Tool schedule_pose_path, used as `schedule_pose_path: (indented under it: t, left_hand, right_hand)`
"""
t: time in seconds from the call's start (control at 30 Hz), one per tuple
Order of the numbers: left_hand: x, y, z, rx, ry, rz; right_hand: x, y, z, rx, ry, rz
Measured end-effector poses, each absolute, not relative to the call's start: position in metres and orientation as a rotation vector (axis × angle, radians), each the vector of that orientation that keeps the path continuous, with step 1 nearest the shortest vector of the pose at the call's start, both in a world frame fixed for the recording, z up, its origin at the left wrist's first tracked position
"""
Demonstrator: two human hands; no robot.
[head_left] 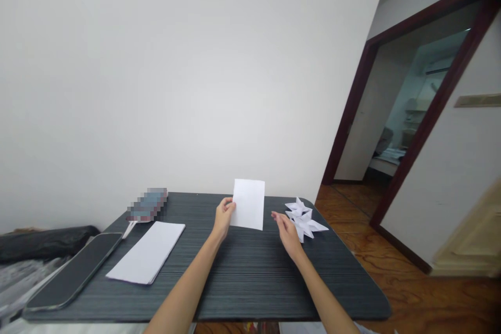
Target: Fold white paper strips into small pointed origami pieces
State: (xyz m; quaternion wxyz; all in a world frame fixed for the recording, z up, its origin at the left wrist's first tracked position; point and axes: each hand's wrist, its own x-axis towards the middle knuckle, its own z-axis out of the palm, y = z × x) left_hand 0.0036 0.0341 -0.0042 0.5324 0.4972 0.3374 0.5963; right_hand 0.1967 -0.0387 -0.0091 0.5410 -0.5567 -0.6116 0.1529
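My left hand (224,214) pinches the left edge of a white sheet of paper (249,204) and holds it up above the table. The sheet looks flat and blank, facing me. To its right, apart from the paper, is my right hand (288,231) with fingers loosely stretched towards the sheet and nothing visible in them. Several folded white paper stars (302,215) lie in a cluster just beyond and beside my right hand, which hides part of them. A stack of white paper (147,252) rests on the table to the left.
The dark, wood-grained table (250,282) has rounded corners and stands against a white wall (195,73). A dark flat panel like a tablet (76,272) lies at the left edge. Behind the stack is a pixelated device (151,204) with a white cable (129,229). A doorway opens at right.
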Motion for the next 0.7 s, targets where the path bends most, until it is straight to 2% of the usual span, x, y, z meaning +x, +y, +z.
schedule_pose_path:
  t: [0.07, 0.17, 0.47, 0.7]
  left_hand:
    - [0.0, 0.034, -0.011, 1.221, 0.841, 1.376]
    - [-0.008, 0.035, -0.017, 1.267, 0.915, 1.329]
    - [-0.034, 0.048, -0.02, 1.443, 0.9, 1.218]
    - [-0.034, 0.051, -0.025, 1.389, 0.925, 1.271]
  right_hand:
    - [0.186, -0.022, -0.002, -1.189, -1.382, 0.669]
    - [0.17, -0.001, 0.001, -1.05, -1.341, 0.876]
    - [0.166, 0.014, -0.028, -1.071, -1.378, 0.982]
    - [0.169, 0.005, -0.023, -0.974, -1.363, 1.202]
